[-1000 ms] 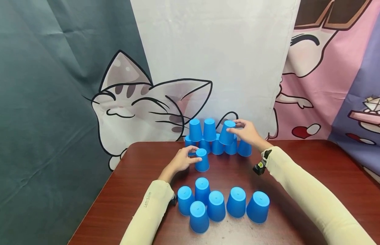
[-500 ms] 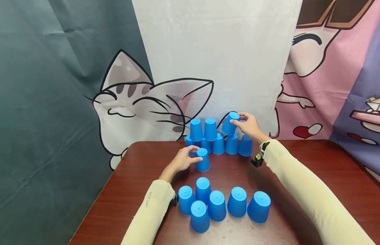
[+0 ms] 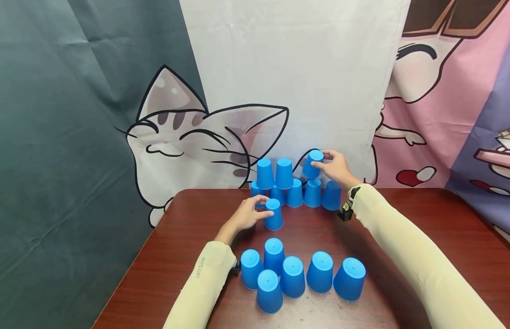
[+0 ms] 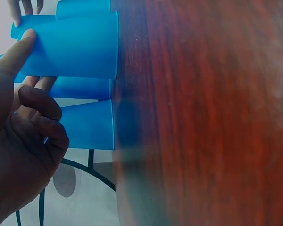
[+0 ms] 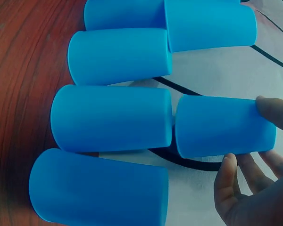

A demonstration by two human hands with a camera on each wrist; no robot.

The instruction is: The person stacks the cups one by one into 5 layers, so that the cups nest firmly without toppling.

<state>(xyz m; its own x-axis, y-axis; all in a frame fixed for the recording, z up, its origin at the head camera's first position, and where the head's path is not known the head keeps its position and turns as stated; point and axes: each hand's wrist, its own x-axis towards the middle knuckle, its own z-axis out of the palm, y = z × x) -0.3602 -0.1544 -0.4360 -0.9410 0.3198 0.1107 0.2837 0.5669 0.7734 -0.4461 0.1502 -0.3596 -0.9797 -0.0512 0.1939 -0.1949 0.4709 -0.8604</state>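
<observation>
With thumb and fingers, my left hand (image 3: 247,214) grips an upside-down blue plastic cup (image 3: 274,220) on the table; the left wrist view has the thumb on that cup's (image 4: 75,47) side. My right hand (image 3: 338,167) pinches another upside-down blue cup (image 3: 311,168) near its base. In the right wrist view this cup's (image 5: 217,126) rim sits just over the base of a cup (image 5: 111,117) in the back row, with a thin gap between them. Two cups, one of them this cup (image 3: 284,174), form a second level on the left of that row.
Several upside-down cups make up the back row, ending in a right-hand cup (image 3: 331,195). Nearer the front stands a loose group of several more, including a front cup (image 3: 269,292) and a right-hand cup (image 3: 349,279). A printed cloth (image 3: 312,82) hangs behind the brown table (image 3: 156,274).
My right hand has lifted its cup from low in front of the row, tilted, then moved it right and straightened it above the row. The left hand stays on its cup.
</observation>
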